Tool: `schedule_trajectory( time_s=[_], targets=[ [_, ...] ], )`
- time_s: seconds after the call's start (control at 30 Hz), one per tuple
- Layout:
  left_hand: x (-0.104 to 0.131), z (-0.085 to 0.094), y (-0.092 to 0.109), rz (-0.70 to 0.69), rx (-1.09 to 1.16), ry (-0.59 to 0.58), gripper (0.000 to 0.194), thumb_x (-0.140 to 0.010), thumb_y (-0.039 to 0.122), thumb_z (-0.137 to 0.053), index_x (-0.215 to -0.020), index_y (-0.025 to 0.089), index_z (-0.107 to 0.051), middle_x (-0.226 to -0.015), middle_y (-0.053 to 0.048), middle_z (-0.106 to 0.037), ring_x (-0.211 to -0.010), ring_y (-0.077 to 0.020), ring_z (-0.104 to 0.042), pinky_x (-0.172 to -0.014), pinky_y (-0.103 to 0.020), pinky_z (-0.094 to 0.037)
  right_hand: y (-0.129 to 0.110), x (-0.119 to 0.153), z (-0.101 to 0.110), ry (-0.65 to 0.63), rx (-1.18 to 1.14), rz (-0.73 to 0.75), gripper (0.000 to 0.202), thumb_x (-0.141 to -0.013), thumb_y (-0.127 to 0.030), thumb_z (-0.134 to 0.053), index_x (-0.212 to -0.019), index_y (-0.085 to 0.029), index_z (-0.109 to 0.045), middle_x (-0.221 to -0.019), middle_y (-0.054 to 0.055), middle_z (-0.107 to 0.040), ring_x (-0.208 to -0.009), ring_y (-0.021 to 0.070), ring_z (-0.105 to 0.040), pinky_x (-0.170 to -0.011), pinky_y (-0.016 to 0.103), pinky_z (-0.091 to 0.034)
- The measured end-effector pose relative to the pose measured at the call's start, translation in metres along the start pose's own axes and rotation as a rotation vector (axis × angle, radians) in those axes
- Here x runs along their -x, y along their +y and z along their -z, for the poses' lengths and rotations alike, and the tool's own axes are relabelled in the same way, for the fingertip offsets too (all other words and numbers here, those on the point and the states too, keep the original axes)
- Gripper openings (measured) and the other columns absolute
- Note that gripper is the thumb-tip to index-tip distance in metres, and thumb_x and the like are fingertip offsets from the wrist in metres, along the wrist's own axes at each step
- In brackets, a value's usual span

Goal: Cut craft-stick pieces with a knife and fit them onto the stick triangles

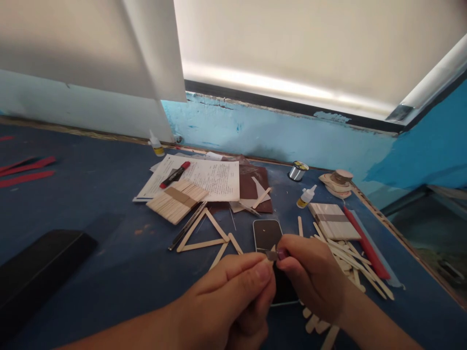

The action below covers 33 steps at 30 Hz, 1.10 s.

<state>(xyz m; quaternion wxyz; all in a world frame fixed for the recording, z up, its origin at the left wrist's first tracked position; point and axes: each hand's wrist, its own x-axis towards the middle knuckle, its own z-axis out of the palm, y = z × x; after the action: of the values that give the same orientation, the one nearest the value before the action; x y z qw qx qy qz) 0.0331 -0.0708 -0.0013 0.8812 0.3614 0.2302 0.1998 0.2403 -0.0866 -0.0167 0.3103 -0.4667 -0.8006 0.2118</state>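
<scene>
Above a black phone [268, 232] my left hand [233, 287] is closed in a pinch, its fingertips almost meeting those of the other hand. What it grips is mostly hidden; a pale edge shows at the thumb. My right hand [310, 272] pinches a small grey metal blade [271, 255], which touches or nearly touches the left fingertips. To the left of the hands, flat craft sticks form a triangle [204, 245], with more sticks joined at its right corner. Loose craft sticks [359, 265] lie in a pile beside my right wrist.
Banded stick bundles [177, 201] [333, 221], papers [219, 177], a red marker [175, 175], tweezers [188, 226] and glue bottles [156, 146] [306, 196] lie around. A wire spool [298, 171] stands near the wall. A black object [44, 272] sits left; red strips [29, 172] lie beyond it.
</scene>
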Motion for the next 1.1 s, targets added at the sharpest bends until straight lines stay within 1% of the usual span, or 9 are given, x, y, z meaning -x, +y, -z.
schedule_trajectory(
  time_s=[0.13,0.23,0.37,0.47,0.6,0.77,0.93,1.0,1.1],
  targets=[
    [-0.003,0.003,0.005,0.012,0.001,-0.076,0.045,-0.090,0.060,-0.062,-0.070,0.023,-0.045,-0.050,0.010,-0.029,-0.036,-0.0062,-0.021,-0.038,-0.025,-0.012,0.014,-0.008,0.003,0.040,0.053,-0.089,0.042,-0.107,-0.047,-0.042,-0.075,-0.022,-0.046,-0.066,-0.004,-0.050,-0.057,0.0117,-0.045,-0.056,0.027,-0.029],
    [0.002,-0.004,0.007,-0.030,-0.327,-0.136,0.053,-0.082,0.064,-0.071,-0.061,0.021,-0.047,-0.051,0.006,-0.037,-0.046,-0.0080,-0.030,-0.044,-0.028,-0.016,0.033,-0.016,0.014,0.226,0.111,-0.209,0.046,-0.107,-0.049,-0.039,-0.070,-0.023,-0.040,-0.059,-0.005,-0.041,-0.053,0.0119,-0.040,-0.052,0.027,-0.027],
    [0.007,-0.008,0.002,-0.067,-0.334,0.071,0.052,-0.090,0.067,-0.057,-0.066,0.021,-0.047,-0.054,0.006,-0.034,-0.049,-0.0099,-0.024,-0.047,-0.029,-0.012,0.039,-0.015,0.026,0.318,0.113,-0.221,0.045,-0.107,-0.049,-0.041,-0.070,-0.023,-0.038,-0.059,-0.006,-0.036,-0.053,0.0115,-0.037,-0.052,0.027,-0.026],
    [0.003,-0.002,-0.003,-0.052,-0.253,0.092,0.042,-0.097,0.057,-0.052,-0.074,0.021,-0.049,-0.056,0.006,-0.033,-0.048,-0.0097,-0.024,-0.046,-0.027,-0.014,0.028,-0.009,0.021,0.239,0.007,-0.215,0.043,-0.108,-0.047,-0.039,-0.072,-0.022,-0.040,-0.061,-0.006,-0.039,-0.054,0.0108,-0.039,-0.051,0.026,-0.028],
    [-0.004,0.003,0.000,-0.154,-0.284,0.157,0.032,-0.102,0.043,-0.047,-0.083,0.019,-0.056,-0.058,0.007,-0.033,-0.052,-0.0100,-0.024,-0.048,-0.025,-0.017,0.015,-0.006,0.010,0.104,-0.088,-0.192,0.041,-0.108,-0.046,-0.039,-0.075,-0.022,-0.043,-0.066,-0.005,-0.044,-0.058,0.0108,-0.042,-0.055,0.026,-0.032],
    [-0.012,0.009,0.005,-0.167,-0.280,0.152,0.029,-0.103,0.041,-0.048,-0.097,0.018,-0.064,-0.059,0.007,-0.040,-0.052,-0.0095,-0.029,-0.048,-0.023,-0.019,0.009,-0.006,0.008,0.015,-0.142,-0.212,0.043,-0.109,-0.046,-0.035,-0.078,-0.021,-0.049,-0.071,-0.003,-0.049,-0.062,0.0124,-0.045,-0.058,0.028,-0.034],
    [-0.014,0.013,0.005,-0.209,-0.337,0.188,0.033,-0.104,0.038,-0.048,-0.093,0.015,-0.070,-0.068,0.003,-0.048,-0.061,-0.0098,-0.037,-0.054,-0.022,-0.027,0.007,-0.005,0.005,0.032,-0.197,-0.165,0.040,-0.109,-0.043,-0.035,-0.082,-0.021,-0.054,-0.072,-0.003,-0.052,-0.063,0.0130,-0.049,-0.061,0.028,-0.038],
    [-0.015,0.014,0.006,-0.229,-0.349,0.197,0.035,-0.104,0.037,-0.046,-0.094,0.015,-0.071,-0.068,0.003,-0.049,-0.060,-0.0097,-0.039,-0.055,-0.022,-0.028,0.006,-0.005,0.004,0.054,-0.190,-0.153,0.033,-0.109,-0.040,-0.037,-0.099,-0.023,-0.063,-0.078,-0.002,-0.059,-0.070,0.0141,-0.056,-0.066,0.028,-0.043],
    [-0.018,0.018,0.007,-0.232,-0.345,0.189,0.035,-0.104,0.037,-0.044,-0.094,0.015,-0.070,-0.065,0.002,-0.052,-0.055,-0.0091,-0.040,-0.052,-0.023,-0.026,0.005,-0.005,0.002,0.094,-0.156,-0.144,0.026,-0.108,-0.036,-0.043,-0.118,-0.028,-0.065,-0.089,-0.001,-0.067,-0.076,0.0143,-0.062,-0.071,0.027,-0.046]
  ],
)
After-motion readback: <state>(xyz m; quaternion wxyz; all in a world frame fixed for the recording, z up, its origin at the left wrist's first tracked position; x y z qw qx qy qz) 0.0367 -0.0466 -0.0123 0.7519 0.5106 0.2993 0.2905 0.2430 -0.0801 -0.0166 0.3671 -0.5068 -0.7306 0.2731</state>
